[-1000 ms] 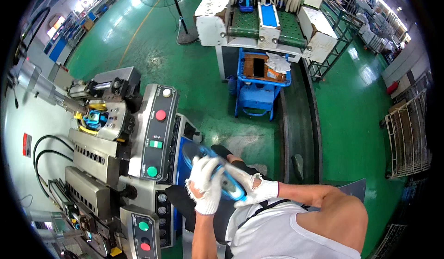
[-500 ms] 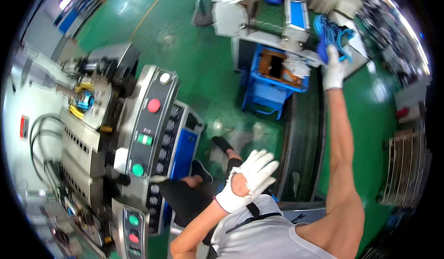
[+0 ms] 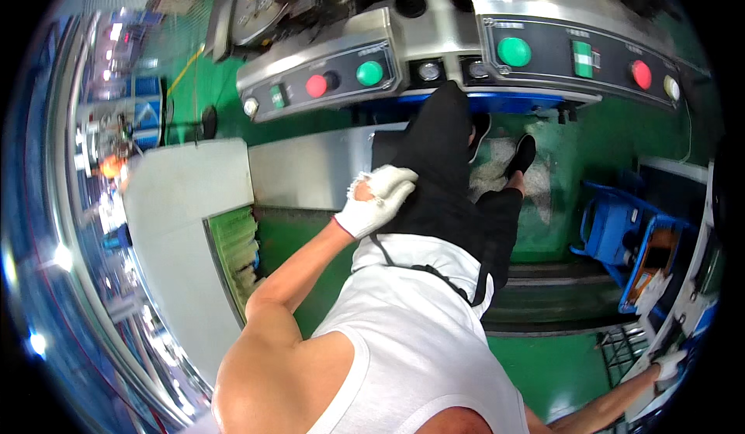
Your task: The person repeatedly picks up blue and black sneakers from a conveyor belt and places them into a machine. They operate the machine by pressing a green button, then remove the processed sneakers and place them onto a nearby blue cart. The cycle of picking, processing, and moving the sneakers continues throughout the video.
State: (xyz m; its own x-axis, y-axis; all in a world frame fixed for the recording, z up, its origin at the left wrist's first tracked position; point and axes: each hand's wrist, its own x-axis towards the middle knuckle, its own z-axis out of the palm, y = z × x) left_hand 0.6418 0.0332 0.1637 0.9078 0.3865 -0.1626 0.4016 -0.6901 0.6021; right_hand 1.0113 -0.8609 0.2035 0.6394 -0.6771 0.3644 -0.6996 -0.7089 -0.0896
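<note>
My left hand (image 3: 376,203), in a white knit glove with an opening at its back, hangs over my black-clad thigh (image 3: 425,155). Its fingers are loosely bent and slightly apart, with nothing visible in them. Far off to the right, at the picture's rim, my right hand (image 3: 669,365) in a white glove reaches out at the end of a stretched arm. It is beside a pale machine or bench edge, just below a small blue item (image 3: 705,316). Its fingers are too small and dim to make out, so whether it grips anything does not show.
Ahead stand two control panels, the left one (image 3: 318,85) and the right one (image 3: 578,55), with red and green buttons. A light grey table (image 3: 186,201) is at my left. A blue stand (image 3: 613,224) with a brown box (image 3: 658,252) stands at right, near dark floor rails (image 3: 555,298).
My view has swung left, so the control panels now lie ahead. My left hand's spread fingers have relaxed and bent. My right hand has shifted to the lower right rim.
</note>
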